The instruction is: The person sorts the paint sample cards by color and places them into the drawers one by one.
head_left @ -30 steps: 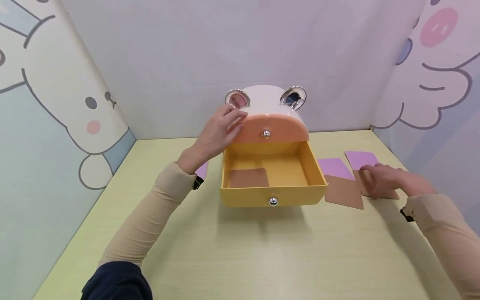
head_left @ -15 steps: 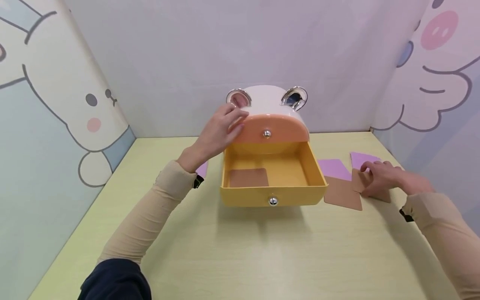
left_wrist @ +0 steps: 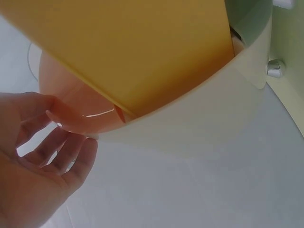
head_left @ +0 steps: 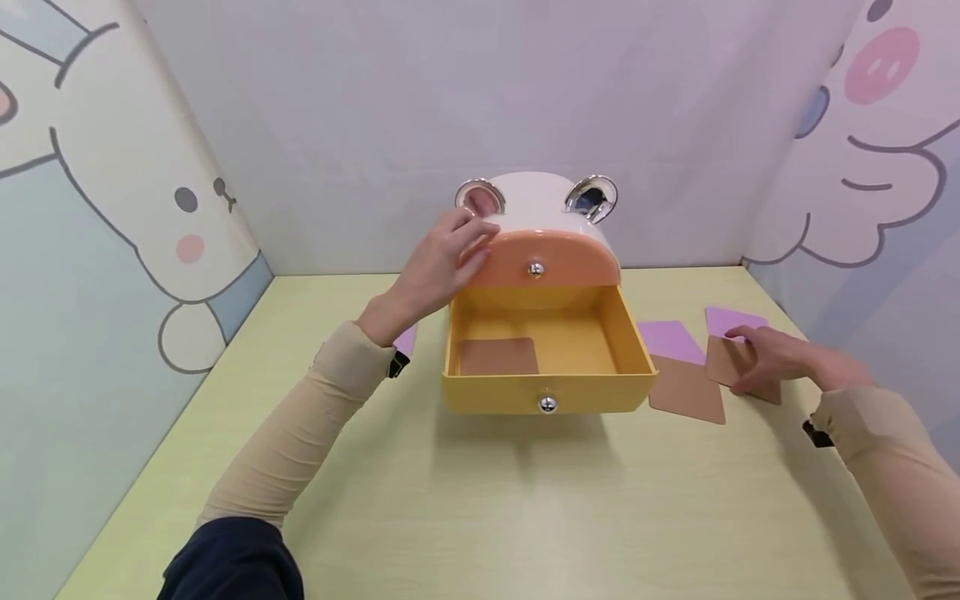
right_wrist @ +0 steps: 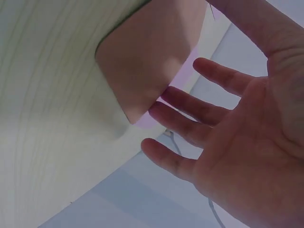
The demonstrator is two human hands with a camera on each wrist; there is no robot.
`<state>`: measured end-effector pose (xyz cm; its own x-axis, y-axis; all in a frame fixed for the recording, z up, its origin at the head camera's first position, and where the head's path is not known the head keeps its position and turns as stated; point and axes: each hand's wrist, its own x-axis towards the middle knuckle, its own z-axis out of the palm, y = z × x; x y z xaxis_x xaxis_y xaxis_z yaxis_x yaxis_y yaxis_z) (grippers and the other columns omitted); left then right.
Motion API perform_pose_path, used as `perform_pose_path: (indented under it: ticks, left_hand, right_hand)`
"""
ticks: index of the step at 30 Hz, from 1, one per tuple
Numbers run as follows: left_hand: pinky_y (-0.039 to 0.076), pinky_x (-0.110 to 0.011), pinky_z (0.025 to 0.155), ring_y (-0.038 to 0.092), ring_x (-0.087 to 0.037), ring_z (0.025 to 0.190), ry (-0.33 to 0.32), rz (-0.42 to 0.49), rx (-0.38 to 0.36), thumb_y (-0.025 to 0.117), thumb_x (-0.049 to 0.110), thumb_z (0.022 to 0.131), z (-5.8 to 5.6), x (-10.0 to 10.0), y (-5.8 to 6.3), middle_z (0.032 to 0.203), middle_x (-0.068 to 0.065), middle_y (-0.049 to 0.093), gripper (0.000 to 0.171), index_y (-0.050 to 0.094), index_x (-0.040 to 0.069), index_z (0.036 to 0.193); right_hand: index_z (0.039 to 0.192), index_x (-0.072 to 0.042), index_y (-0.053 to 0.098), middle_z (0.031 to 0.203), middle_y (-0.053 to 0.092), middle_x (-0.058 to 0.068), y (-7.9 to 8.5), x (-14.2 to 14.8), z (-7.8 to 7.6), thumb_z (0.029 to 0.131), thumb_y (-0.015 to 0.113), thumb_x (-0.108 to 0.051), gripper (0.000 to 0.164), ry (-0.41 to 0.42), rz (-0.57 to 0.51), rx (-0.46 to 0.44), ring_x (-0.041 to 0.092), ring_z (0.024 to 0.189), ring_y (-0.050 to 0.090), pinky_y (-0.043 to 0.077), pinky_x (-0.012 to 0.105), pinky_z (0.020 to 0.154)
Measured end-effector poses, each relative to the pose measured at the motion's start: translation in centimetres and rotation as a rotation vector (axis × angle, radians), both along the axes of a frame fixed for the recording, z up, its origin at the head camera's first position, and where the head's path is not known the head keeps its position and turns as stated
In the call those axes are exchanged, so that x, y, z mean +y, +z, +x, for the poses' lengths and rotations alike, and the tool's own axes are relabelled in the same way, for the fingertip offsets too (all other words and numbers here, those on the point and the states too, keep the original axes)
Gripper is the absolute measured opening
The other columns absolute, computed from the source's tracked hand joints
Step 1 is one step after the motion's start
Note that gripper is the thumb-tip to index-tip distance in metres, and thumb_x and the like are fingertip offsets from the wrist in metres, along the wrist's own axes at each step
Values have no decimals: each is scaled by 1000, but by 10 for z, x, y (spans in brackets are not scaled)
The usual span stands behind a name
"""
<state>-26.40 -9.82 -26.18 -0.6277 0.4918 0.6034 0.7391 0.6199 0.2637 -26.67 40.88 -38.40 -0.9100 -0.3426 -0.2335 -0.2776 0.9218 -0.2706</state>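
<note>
A small white drawer box point(head_left: 531, 200) with silver-rimmed ears stands at the back centre. Its orange upper drawer front point(head_left: 573, 257) is in place, while the yellow lower drawer point(head_left: 600, 393) is pulled out with a brown card point(head_left: 498, 357) lying inside at its left. My left hand point(head_left: 438, 260) grips the box's upper left edge, thumb by the orange front and fingers at the white shell. Over at the right, my right hand point(head_left: 776, 357) pinches a brown card point(head_left: 723, 360) by opposite edges; in the right wrist view fingertips touch the card's point(right_wrist: 142, 61) far edge.
Beside the drawer lie another brown card point(head_left: 686, 390) and a lilac card point(head_left: 671, 340). A second lilac card point(head_left: 731, 321) sits behind my right hand. Part of a lilac card point(head_left: 407, 340) shows left of the box. Cartoon-printed walls point(head_left: 832, 200) enclose the table point(head_left: 525, 508).
The brown card under my right hand has shifted slightly left and nearer, uncovering more of the lilac card behind. My left hand stays on the box.
</note>
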Motion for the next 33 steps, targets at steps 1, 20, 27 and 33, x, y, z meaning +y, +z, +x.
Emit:
perform_pose_path:
  ticks: [1, 20, 27, 33]
  left_hand:
    - [44, -35, 85, 47, -26, 98, 0, 2, -2, 63, 12, 93, 0, 0, 0, 103, -12, 54, 25, 65, 6, 117]
    - [42, -36, 83, 47, -26, 96, -3, 26, 3, 63, 11, 93, 1, 1, -1, 102, -13, 54, 24, 65, 5, 116]
    - [42, -36, 83, 47, -26, 97, -3, 27, -2, 63, 11, 92, 1, 3, -1, 103, -13, 54, 25, 65, 5, 117]
    - [43, -36, 82, 48, -27, 95, -9, 32, 29, 63, 10, 92, -1, 4, -2, 102, -13, 55, 23, 66, 5, 115]
  right_hand:
    - [131, 11, 40, 113, 54, 37, -2, 2, -1, 64, 88, -35, 94, 0, -5, 11, 42, 101, 55, 46, 53, 84]
    - [122, 4, 53, 113, 56, 30, 21, -28, 7, 63, 87, -43, 83, -9, -57, 193, 37, 100, 55, 46, 46, 81]
    - [121, -2, 58, 120, 59, 20, 59, -54, 18, 62, 90, -35, 76, 33, -146, 302, 36, 107, 54, 43, 50, 86]
    - [122, -10, 59, 121, 59, 11, 95, -81, 28, 61, 91, -31, 72, 60, -208, 361, 29, 110, 50, 40, 47, 87]
